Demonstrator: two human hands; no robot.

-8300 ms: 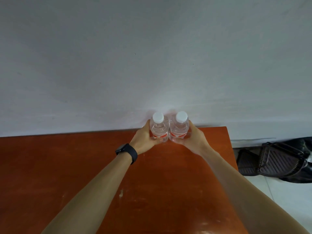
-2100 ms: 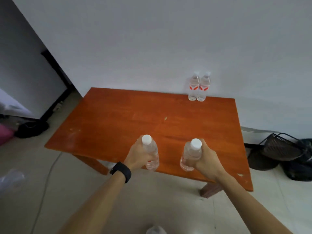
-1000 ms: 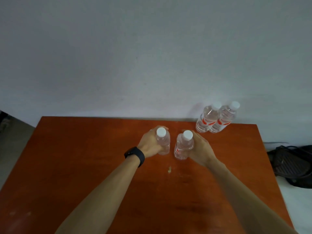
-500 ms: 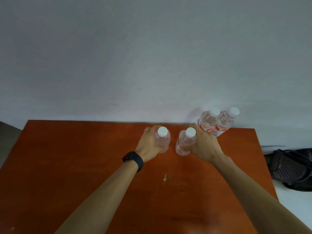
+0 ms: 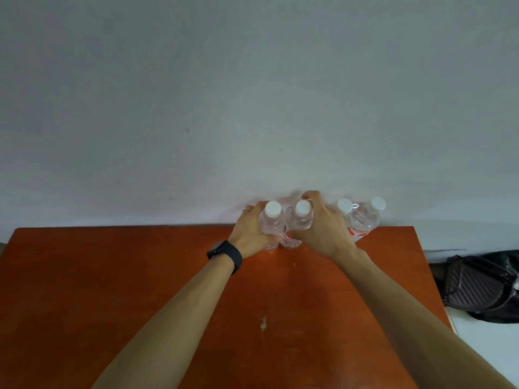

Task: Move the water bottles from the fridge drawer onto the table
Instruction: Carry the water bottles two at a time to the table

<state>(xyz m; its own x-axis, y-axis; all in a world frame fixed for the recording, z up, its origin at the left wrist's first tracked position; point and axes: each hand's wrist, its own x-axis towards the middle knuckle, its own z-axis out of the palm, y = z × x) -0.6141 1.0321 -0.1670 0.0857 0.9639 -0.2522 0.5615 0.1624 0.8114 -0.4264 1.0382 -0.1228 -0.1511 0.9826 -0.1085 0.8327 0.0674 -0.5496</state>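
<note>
Left hand [image 5: 250,231] and right hand [image 5: 323,234] each wrapped round one bottle, fingers curled about the clear bodies. Judged step: standing both upright close to wall [image 5: 252,108], along the far edge of table [image 5: 112,276].

Lower straight, bases flat, no tilt. Wait for full contact before loosening; bases at or just above the wood, contact not to be told from here. Set left bottle [image 5: 271,224] and right bottle [image 5: 299,223] down side by side as held, sides touching or nearly so. Mind the pair [image 5: 365,220] already upright toward the far right corner, just beside the right-hand knuckles and partly hidden by them. Open fingers gently, then draw back toward the near edge, never sideways, for fear of toppling a light, narrow-based bottle. Likely slippery if chilled, so no early slackening of either grip.

Left bottle against the left palm, on that hand's right side, fingers round its far side. Right bottle on the right hand's left side, fingertips over its far shoulder near the wall. Both between the two hands, a little right of the middle of the far edge, white caps clear above the knuckles
</note>
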